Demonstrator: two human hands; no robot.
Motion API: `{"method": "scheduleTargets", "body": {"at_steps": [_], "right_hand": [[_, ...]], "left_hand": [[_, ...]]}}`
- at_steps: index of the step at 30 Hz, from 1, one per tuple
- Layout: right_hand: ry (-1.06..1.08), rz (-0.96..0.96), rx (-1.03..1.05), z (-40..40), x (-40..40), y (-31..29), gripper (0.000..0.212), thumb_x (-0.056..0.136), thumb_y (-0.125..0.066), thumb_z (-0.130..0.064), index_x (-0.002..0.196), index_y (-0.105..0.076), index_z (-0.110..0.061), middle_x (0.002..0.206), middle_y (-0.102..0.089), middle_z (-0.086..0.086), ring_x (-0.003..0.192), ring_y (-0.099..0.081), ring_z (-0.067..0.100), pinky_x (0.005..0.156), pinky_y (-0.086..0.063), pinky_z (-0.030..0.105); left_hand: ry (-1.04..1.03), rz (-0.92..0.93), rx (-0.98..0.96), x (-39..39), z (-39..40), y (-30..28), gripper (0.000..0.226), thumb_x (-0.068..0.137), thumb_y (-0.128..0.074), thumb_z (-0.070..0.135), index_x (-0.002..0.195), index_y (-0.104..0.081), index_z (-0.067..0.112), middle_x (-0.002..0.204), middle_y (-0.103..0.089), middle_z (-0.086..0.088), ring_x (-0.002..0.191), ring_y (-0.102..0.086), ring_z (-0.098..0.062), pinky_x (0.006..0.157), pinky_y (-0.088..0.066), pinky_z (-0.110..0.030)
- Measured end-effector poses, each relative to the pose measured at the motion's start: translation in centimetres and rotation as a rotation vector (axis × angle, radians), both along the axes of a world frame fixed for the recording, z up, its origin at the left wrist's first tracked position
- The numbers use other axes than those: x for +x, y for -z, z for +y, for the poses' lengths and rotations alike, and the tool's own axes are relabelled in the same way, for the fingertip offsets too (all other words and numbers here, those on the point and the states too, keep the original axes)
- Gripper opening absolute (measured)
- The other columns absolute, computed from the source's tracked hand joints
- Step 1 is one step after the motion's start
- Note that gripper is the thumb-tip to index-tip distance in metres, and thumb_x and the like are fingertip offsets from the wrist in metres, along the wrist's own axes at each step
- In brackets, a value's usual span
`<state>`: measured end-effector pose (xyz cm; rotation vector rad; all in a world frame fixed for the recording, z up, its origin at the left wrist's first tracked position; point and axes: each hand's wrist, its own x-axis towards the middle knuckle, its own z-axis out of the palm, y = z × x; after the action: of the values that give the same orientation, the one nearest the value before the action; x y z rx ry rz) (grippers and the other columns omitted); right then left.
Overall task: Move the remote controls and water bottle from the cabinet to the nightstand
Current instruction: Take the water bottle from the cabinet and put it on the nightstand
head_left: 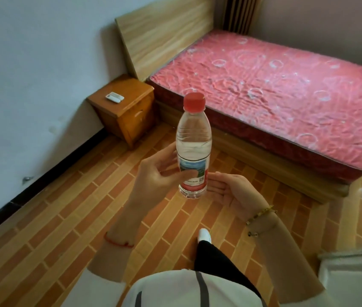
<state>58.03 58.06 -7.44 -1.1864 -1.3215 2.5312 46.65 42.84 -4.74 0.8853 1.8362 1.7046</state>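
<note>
Gripping the water bottle (193, 149) upright by its label, the left hand (153, 176) holds it in mid-air over the tiled floor (64, 218), its fingers partly hidden behind the bottle. The right hand (233, 191) hovers just beside, palm up, fingers relaxed. Two white remote controls (114, 97) lie on the nightstand (120, 107) surface near its back edge; their buttons are too small to make out.
</note>
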Motion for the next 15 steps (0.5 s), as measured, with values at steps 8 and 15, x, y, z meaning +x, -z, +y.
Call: {"method": "scheduleTargets", "body": {"at_steps": [8,15], "right_hand": [[-0.117,-0.002,0.006,9.4,-13.0,0.8,0.029,0.099,-0.042,-0.014,0.099,-0.066,0.002,0.090,-0.074,0.016,0.080,-0.072,0.023,0.072,-0.060,0.029],[-0.247,0.012,0.048,19.2,-26.4,-0.8,0.031,0.099,-0.040,-0.013,0.101,-0.066,0.004,0.093,-0.073,0.017,0.086,-0.071,0.026,0.077,-0.059,0.031]], "left_hand": [[-0.130,-0.035,-0.024,-11.0,8.1,0.9,0.057,0.078,-0.076,0.004,0.129,-0.059,0.020,0.109,-0.073,0.022,0.105,-0.069,-0.001,0.080,-0.055,-0.015],[-0.273,-0.053,0.003,-22.0,16.5,0.2,0.062,0.077,-0.078,0.009,0.135,-0.057,0.015,0.121,-0.071,0.006,0.112,-0.068,-0.009,0.091,-0.057,-0.030]]}}
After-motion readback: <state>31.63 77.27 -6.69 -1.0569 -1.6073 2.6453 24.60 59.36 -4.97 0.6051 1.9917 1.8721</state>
